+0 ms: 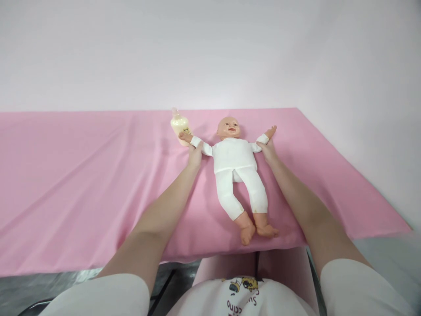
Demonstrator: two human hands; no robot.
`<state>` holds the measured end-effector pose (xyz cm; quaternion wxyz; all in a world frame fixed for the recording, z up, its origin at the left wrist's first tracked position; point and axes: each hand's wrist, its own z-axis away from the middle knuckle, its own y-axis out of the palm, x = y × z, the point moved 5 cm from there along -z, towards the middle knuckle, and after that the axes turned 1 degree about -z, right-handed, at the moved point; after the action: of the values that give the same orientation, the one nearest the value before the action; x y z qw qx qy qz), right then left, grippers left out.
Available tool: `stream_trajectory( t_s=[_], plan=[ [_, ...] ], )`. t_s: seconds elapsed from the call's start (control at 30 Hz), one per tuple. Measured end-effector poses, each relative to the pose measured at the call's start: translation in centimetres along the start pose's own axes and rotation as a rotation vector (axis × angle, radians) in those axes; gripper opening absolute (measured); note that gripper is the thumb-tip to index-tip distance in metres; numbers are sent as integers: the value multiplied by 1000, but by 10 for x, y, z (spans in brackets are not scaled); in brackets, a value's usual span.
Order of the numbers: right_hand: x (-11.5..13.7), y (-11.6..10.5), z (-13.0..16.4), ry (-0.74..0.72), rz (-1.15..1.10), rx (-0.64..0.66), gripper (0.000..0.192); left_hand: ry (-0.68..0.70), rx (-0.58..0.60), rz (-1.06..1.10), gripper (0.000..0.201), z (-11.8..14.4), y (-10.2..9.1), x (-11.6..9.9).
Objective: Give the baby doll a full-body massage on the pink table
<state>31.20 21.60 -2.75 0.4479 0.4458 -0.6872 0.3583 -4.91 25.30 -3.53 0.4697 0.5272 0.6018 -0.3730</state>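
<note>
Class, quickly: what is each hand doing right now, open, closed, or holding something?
Left hand: closed on the baby doll at its sleeve, near the feeding bottle.
Right hand: closed on the doll's other sleeve.

Pink sheet (82,184), pale wall (210,48)
</note>
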Motion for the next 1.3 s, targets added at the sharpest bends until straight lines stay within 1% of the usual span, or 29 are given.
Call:
stream_trajectory(
  t_s=[0.1, 0.13, 0.2, 0.3, 0.4, 0.47, 0.57, 0.6, 0.63, 0.67, 0.87, 0.97, 1.03, 1.13, 1.23, 1.3],
  plan=[
    [6, 1, 3, -40, 33, 25, 112, -86, -19, -23, 43, 6, 5, -5],
    [10, 2, 5, -61, 38, 33, 112, -82, -11, -38, 44, 8, 6, -9],
    [21, 4, 10, -111, 31, 45, 104, -29, 0, -63, 44, 13, 9, -18],
    [39, 10, 20, -170, -2, 60, 87, 118, 9, -93, 44, 20, 10, -33],
    [49, 17, 27, -199, 11, 92, 73, 243, 60, -161, 44, 26, 12, -41],
    [50, 24, 30, -221, 56, 141, 64, 301, 165, -239, 42, 28, 19, -42],
    [46, 35, 32, -269, 163, 263, 53, 409, 423, -352, 44, 32, 36, -41],
    [45, 37, 33, -285, 197, 296, 51, 443, 486, -378, 45, 33, 40, -41],
    [44, 39, 33, -299, 223, 317, 50, 468, 524, -397, 45, 34, 42, -41],
    [43, 40, 33, -311, 239, 327, 51, 486, 537, -410, 46, 34, 43, -41],
    [40, 38, 30, -317, 256, 312, 56, 517, 526, -444, 49, 35, 40, -44],
    [40, 39, 31, -301, 225, 307, 53, 509, 521, -441, 48, 36, 40, -46],
    [40, 39, 30, -274, 165, 299, 49, 496, 498, -420, 47, 37, 39, -47],
    [39, 36, 26, -193, 20, 252, 48, 408, 395, -341, 52, 35, 34, -45],
    [34, 22, 15, -91, -121, 127, 52, 269, 258, -209, 55, 28, 26, -35],
    [30, 11, 7, -64, -209, 44, 60, 207, 151, -108, 53, 21, 17, -27]
  ],
)
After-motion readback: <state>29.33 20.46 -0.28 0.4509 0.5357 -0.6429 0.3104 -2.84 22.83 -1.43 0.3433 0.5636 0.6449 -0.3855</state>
